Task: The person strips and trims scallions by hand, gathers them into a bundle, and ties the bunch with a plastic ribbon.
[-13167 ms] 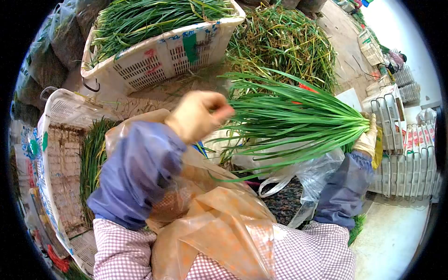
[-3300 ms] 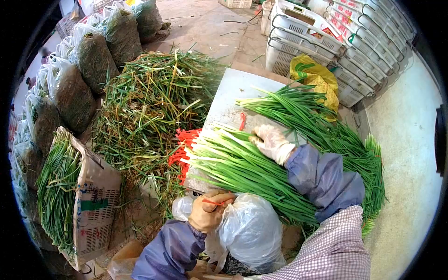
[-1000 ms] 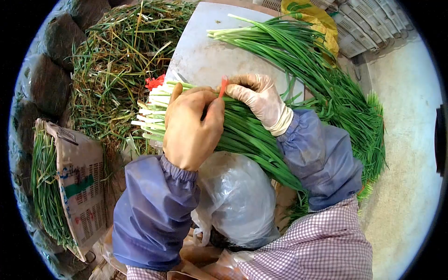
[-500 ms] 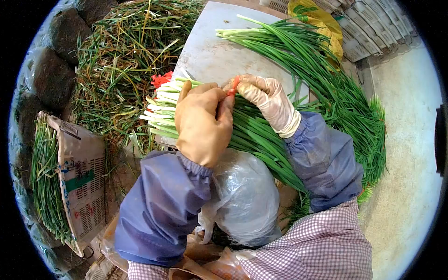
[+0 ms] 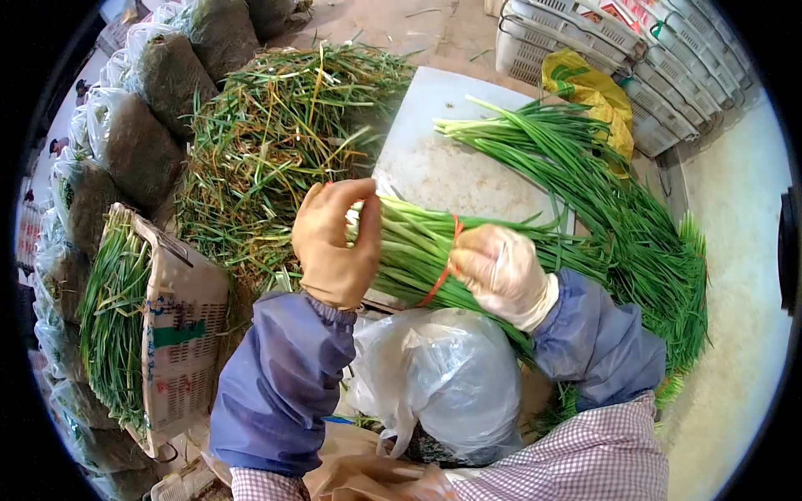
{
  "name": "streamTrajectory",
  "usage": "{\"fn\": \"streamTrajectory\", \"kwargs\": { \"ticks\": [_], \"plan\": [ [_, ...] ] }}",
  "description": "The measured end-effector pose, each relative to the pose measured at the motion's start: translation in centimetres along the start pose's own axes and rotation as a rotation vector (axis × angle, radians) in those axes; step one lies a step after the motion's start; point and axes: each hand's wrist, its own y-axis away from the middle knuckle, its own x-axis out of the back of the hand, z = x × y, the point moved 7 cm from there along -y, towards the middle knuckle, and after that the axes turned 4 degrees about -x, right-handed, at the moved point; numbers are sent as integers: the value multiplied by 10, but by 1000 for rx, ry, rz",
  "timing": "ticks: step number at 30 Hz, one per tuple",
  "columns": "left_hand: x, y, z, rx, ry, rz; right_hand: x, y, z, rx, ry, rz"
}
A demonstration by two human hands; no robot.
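A bundle of garlic chives lies across the near part of a pale board, pale stem ends to the left. A red tie runs around its middle. My left hand, in a tan glove, curls closed around the pale ends, hiding most of them. In a whitish glove, my right hand is closed on the bundle's top, its fingertips against the red tie. Loose chives rest farther back on the board, their green leaves trailing right.
A heap of discarded leaves rises behind left. At left, a white crate holds more chives, beside filled bags. Stacked crates and a yellow bag stand back right. A clear plastic bag sits close to me.
My hands have moved apart from the tie: the left shifted to the stem ends, the right came down onto the bundle. The red tie now encircles the chives. The view shifted.
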Motion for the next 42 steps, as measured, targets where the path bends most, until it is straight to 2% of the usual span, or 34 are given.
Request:
{"fn": "streamTrajectory", "kwargs": {
  "ticks": [2, 4, 5, 11, 14, 16, 18, 20, 22, 24, 25, 26, 28, 29, 30, 32, 33, 35, 36, 39, 40, 41, 42],
  "plan": [
    [-6, -1, 16, -196, -199, -119, -1, 0, -9, 26, 6, -57],
    [-11, 15, 9, -182, -273, -261, 6, 0, -12, 5, -11, -16],
    [-1, 45, -7, -88, -193, -126, 13, 1, -14, -27, -44, -2],
    [8, 67, -17, 7, -97, -7, 29, 7, -9, -177, -121, 101],
    [10, 64, -19, 32, -59, 2, 20, 19, -1, -321, -242, 67],
    [13, 64, -43, 180, 374, 65, 14, 26, -3, -370, -300, 29],
    [31, 63, -66, 663, 605, 241, 16, 29, -5, -363, -290, 44],
    [40, 53, -94, 690, 741, 326, 18, 30, -5, -393, -314, 38],
    [31, 48, -122, 804, 935, 170, 15, 25, -15, -247, -308, -29],
    [24, 41, -129, 808, 862, 121, 12, 24, -15, -231, -327, -59],
    [12, 42, -122, 763, 753, -14, 11, 24, -14, -226, -328, -62],
    [-17, 51, -118, 699, 816, -179, 8, 26, -7, -288, -368, -59],
    [-34, 53, -65, 551, 942, -400, 6, 32, 2, -353, -407, -66],
    [-36, 54, -71, 654, 1115, -325, 6, 36, 8, -412, -467, -55],
    [-30, 49, -93, 656, 1257, -173, 7, 40, 12, -472, -526, -45],
    [-1, 48, -141, 820, 1140, 245, 6, 43, 11, -484, -550, -42],
    [1, 53, -144, 866, 1023, 269, 5, 42, 12, -482, -550, -34],
    [-26, 56, -128, 916, 925, 62, 4, 40, 12, -513, -564, -31],
    [-42, 55, -112, 669, 986, -144, 1, 40, 13, -513, -570, -41],
    [-36, 54, -117, 645, 1035, -83, 3, 45, 17, -566, -544, -8],
    [-22, 54, -126, 844, 1072, 92, 4, 46, 16, -570, -544, -6],
    [-12, 54, -129, 843, 1079, 196, 5, 44, 16, -577, -534, -11],
    [-7, 50, -120, 843, 1080, 191, 5, 43, 17, -585, -524, -15]
  ]
}}
